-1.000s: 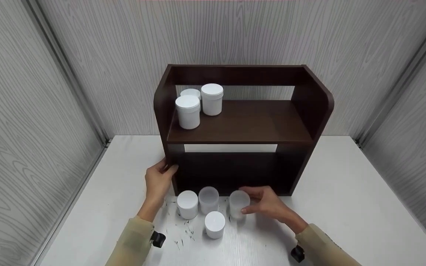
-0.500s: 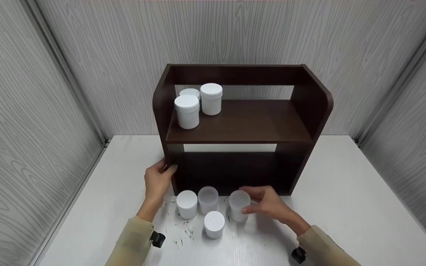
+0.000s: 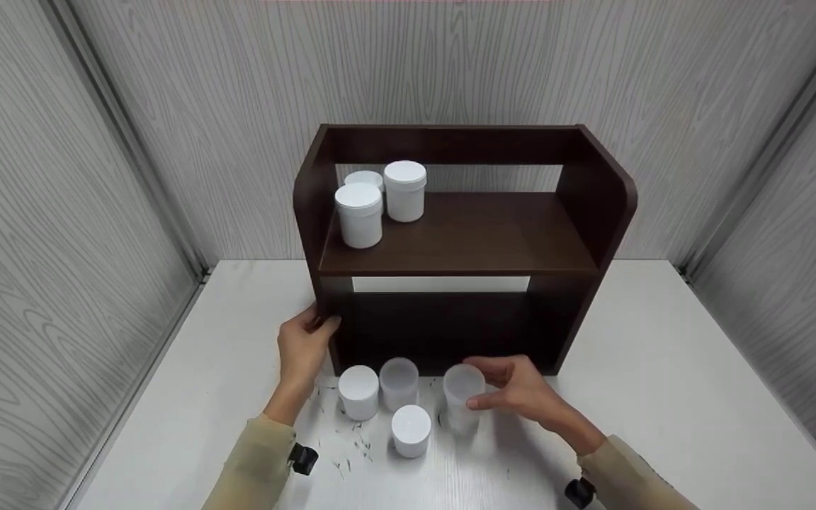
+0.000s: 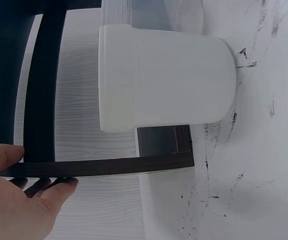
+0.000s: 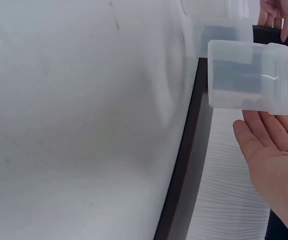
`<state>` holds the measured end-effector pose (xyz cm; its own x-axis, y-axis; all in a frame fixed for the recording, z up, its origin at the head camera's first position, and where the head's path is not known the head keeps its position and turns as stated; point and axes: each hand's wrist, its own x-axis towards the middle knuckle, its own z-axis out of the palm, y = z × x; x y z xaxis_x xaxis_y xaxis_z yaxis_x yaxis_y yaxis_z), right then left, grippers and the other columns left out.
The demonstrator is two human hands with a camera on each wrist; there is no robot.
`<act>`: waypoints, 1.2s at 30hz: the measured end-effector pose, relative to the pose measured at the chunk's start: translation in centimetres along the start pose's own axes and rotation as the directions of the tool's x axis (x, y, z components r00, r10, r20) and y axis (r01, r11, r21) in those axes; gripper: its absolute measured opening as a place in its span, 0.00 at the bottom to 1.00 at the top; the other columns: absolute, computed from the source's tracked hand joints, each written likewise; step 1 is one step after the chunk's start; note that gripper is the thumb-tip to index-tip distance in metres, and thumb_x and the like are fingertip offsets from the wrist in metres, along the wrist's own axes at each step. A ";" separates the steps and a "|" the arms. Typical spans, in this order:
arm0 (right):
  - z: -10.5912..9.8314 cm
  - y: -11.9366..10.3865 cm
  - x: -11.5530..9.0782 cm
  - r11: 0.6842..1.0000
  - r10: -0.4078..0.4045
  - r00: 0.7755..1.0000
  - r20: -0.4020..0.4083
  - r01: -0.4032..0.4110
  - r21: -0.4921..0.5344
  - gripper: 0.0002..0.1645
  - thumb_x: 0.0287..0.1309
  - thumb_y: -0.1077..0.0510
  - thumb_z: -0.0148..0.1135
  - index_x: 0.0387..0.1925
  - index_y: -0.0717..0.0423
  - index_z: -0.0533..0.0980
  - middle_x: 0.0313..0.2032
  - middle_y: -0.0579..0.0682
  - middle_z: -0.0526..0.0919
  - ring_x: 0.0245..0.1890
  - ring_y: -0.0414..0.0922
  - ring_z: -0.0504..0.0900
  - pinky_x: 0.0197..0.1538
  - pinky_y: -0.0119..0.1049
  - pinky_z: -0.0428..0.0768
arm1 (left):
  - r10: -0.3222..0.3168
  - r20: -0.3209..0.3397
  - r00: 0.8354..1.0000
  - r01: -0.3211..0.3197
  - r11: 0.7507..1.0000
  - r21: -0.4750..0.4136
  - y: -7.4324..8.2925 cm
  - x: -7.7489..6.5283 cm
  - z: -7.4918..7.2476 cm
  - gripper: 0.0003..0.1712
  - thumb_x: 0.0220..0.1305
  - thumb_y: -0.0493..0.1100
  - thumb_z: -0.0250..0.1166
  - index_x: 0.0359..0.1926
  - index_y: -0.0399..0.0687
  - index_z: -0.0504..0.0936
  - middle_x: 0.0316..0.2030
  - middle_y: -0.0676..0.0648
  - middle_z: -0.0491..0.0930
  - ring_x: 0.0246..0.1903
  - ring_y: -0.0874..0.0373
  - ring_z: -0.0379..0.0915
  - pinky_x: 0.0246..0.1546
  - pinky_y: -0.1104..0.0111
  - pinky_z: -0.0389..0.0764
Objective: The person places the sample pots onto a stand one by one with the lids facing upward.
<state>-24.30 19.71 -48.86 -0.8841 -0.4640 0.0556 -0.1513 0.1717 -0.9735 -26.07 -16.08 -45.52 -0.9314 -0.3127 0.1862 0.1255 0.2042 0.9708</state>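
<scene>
My left hand (image 3: 302, 350) grips the edge of the left side panel of a dark brown two-tier shelf (image 3: 479, 234); in the left wrist view its thumb and fingers sit on either side of the board. With thumb and fingers, my right hand (image 3: 525, 397) holds a translucent, lidless plastic jar (image 3: 461, 407) upright. The right wrist view shows this jar (image 5: 238, 75) raised off the table. To its left stand another translucent open jar (image 3: 399, 386), a white jar (image 3: 359, 393) and a white lid-topped jar (image 3: 411, 432) nearer the front.
Three white lidded jars (image 3: 360, 219) stand on the left of the upper shelf board. The white table (image 3: 663, 397) bears dark scuff marks (image 3: 358, 446) near the front jars. Grey wood-grain panels (image 3: 755, 177) enclose the table behind and at both sides.
The translucent jar in my right hand has risen from the table and shifted slightly right. My left hand stays on the shelf panel.
</scene>
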 end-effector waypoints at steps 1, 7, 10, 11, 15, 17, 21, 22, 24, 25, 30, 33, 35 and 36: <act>0.0 -0.2 -0.1 1.000 -0.003 1.000 -0.001 0.003 0.002 0.41 0.49 0.63 0.85 0.65 0.70 0.77 0.62 0.63 0.82 0.65 0.59 0.79 0.67 0.48 0.78 | 0.000 0.000 1.000 0.000 1.000 -0.003 0.0 0.0 0.0 0.27 0.72 0.37 0.68 0.68 0.31 0.77 0.61 0.34 0.82 0.59 0.43 0.81 0.55 0.68 0.84; -0.1 -1.7 -0.5 1.000 0.003 0.999 -0.036 -0.003 0.000 0.41 0.49 0.62 0.85 0.64 0.69 0.78 0.60 0.62 0.84 0.63 0.58 0.81 0.64 0.46 0.81 | 0.010 0.025 1.000 -0.009 1.000 -0.025 -0.1 -0.3 -0.1 0.26 0.74 0.38 0.66 0.69 0.34 0.77 0.60 0.35 0.82 0.59 0.44 0.81 0.54 0.69 0.84; -0.3 -2.5 -0.5 1.000 0.001 0.998 -0.059 0.000 0.007 0.41 0.47 0.63 0.85 0.64 0.69 0.78 0.58 0.62 0.85 0.60 0.58 0.83 0.61 0.43 0.83 | 0.010 0.023 1.000 -0.009 0.999 -0.032 -0.1 -0.3 -0.1 0.26 0.74 0.38 0.66 0.69 0.34 0.77 0.61 0.35 0.82 0.59 0.44 0.81 0.54 0.71 0.83; -0.4 -2.8 -0.5 1.000 -0.005 0.998 -0.066 0.005 0.007 0.41 0.47 0.63 0.85 0.64 0.70 0.78 0.58 0.62 0.85 0.60 0.57 0.84 0.61 0.42 0.83 | 0.008 0.021 1.000 -0.008 0.999 -0.031 -0.1 -0.3 0.0 0.27 0.74 0.39 0.66 0.69 0.34 0.77 0.61 0.35 0.82 0.60 0.44 0.80 0.54 0.71 0.83; -0.6 -4.1 -0.7 1.000 -0.018 0.996 -0.084 0.018 0.007 0.41 0.47 0.63 0.86 0.63 0.69 0.79 0.57 0.61 0.85 0.60 0.57 0.84 0.62 0.42 0.83 | 0.001 0.011 1.000 -0.001 0.999 -0.038 -0.1 -0.3 0.0 0.28 0.73 0.38 0.67 0.70 0.34 0.76 0.62 0.35 0.81 0.60 0.44 0.80 0.54 0.71 0.83; -0.7 -4.7 -0.8 1.000 -0.023 0.996 -0.089 0.024 0.006 0.41 0.47 0.63 0.86 0.63 0.69 0.79 0.58 0.61 0.85 0.61 0.57 0.83 0.63 0.44 0.82 | -0.002 0.003 1.000 0.002 0.999 -0.041 0.0 -0.2 0.0 0.28 0.73 0.38 0.67 0.70 0.34 0.76 0.61 0.35 0.81 0.60 0.44 0.80 0.54 0.72 0.83; -1.0 -6.1 -1.0 1.000 -0.026 0.994 -0.102 0.027 0.009 0.42 0.47 0.63 0.86 0.64 0.69 0.78 0.59 0.62 0.84 0.62 0.57 0.82 0.64 0.45 0.81 | -0.004 -0.009 1.000 0.004 0.999 -0.046 0.1 -0.1 0.2 0.27 0.71 0.38 0.68 0.68 0.33 0.77 0.59 0.35 0.83 0.58 0.45 0.81 0.51 0.73 0.84; -1.1 -6.4 -1.0 1.000 -0.024 0.994 -0.105 0.025 0.015 0.42 0.47 0.63 0.86 0.64 0.69 0.78 0.59 0.62 0.84 0.62 0.57 0.82 0.64 0.45 0.81 | -0.004 -0.011 1.000 0.004 0.999 -0.047 0.1 -0.1 0.2 0.27 0.71 0.37 0.68 0.68 0.33 0.78 0.59 0.34 0.83 0.58 0.44 0.82 0.51 0.74 0.83; -1.4 -7.0 -0.9 1.000 -0.022 0.993 -0.116 0.024 0.013 0.42 0.47 0.64 0.85 0.64 0.69 0.78 0.60 0.62 0.84 0.62 0.57 0.82 0.63 0.43 0.82 | -0.004 -0.014 1.000 0.004 0.999 -0.051 0.2 0.0 0.3 0.27 0.71 0.37 0.69 0.67 0.33 0.78 0.58 0.34 0.83 0.57 0.44 0.82 0.49 0.75 0.83; -1.5 -7.3 -0.9 1.000 -0.023 0.992 -0.122 0.024 0.011 0.42 0.47 0.64 0.85 0.64 0.69 0.79 0.60 0.62 0.84 0.62 0.56 0.82 0.62 0.42 0.82 | -0.005 -0.017 1.000 0.004 0.999 -0.051 0.2 0.0 0.3 0.27 0.70 0.37 0.69 0.67 0.33 0.78 0.58 0.34 0.83 0.57 0.44 0.82 0.49 0.76 0.83; -1.9 -8.7 -0.9 0.999 -0.035 0.990 -0.134 0.037 0.012 0.40 0.47 0.65 0.85 0.63 0.68 0.79 0.59 0.61 0.85 0.60 0.54 0.84 0.59 0.39 0.84 | 0.003 -0.024 1.000 -0.005 0.998 -0.055 0.1 0.0 0.4 0.28 0.69 0.37 0.70 0.68 0.33 0.78 0.57 0.33 0.84 0.55 0.44 0.83 0.47 0.75 0.84; -2.0 -9.7 -1.0 0.999 -0.040 0.990 -0.132 0.044 0.022 0.39 0.47 0.66 0.84 0.63 0.68 0.80 0.58 0.61 0.85 0.59 0.54 0.85 0.59 0.40 0.85 | 0.018 -0.016 1.000 -0.019 0.999 -0.041 0.0 -0.1 0.4 0.29 0.70 0.37 0.69 0.68 0.32 0.77 0.58 0.33 0.83 0.56 0.44 0.83 0.51 0.71 0.85; -2.1 -10.4 -1.0 0.999 -0.042 0.990 -0.131 0.044 0.015 0.39 0.48 0.66 0.84 0.63 0.67 0.80 0.58 0.60 0.85 0.59 0.53 0.85 0.58 0.40 0.85 | 0.026 -0.008 1.000 -0.026 0.999 -0.025 0.0 -0.1 0.4 0.29 0.71 0.37 0.69 0.69 0.31 0.76 0.59 0.33 0.82 0.58 0.43 0.82 0.54 0.67 0.85; -2.1 -10.8 -1.0 0.999 -0.041 0.990 -0.132 0.043 0.010 0.39 0.48 0.66 0.84 0.63 0.67 0.80 0.58 0.60 0.85 0.59 0.53 0.85 0.58 0.40 0.85 | 0.028 -0.003 1.000 -0.028 0.999 -0.017 0.0 -0.1 0.3 0.29 0.71 0.37 0.68 0.69 0.31 0.75 0.59 0.33 0.82 0.58 0.43 0.82 0.54 0.66 0.85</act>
<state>-22.76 20.14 -37.94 -0.9279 -0.3515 0.1243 -0.1844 0.1428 -0.9724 -26.06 -15.76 -45.63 -0.9264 -0.3100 0.2139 0.1575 0.1971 0.9677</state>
